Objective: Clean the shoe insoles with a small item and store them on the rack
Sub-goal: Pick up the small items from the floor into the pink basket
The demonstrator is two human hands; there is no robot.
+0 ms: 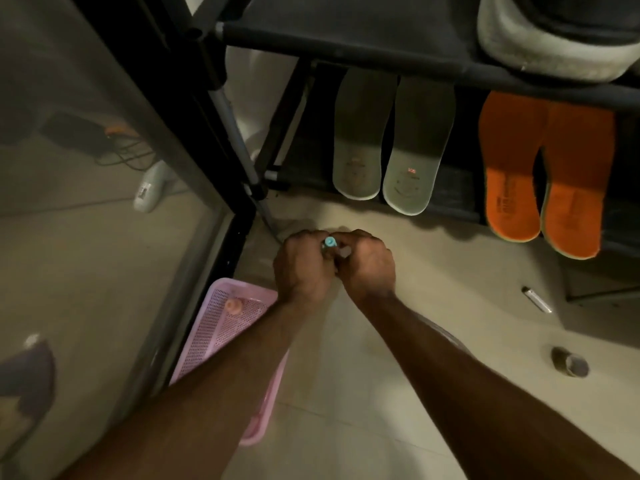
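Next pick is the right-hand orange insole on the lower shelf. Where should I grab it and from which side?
Take the orange insole at its rounded heel end, coming from the front, floor side. That end hangs past the lower shelf edge toward the floor, so fingers could probably pinch it above and below. Its left edge touches the other orange insole, and the upper shelf covers its far end.

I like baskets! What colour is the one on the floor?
Pink basket, head view.
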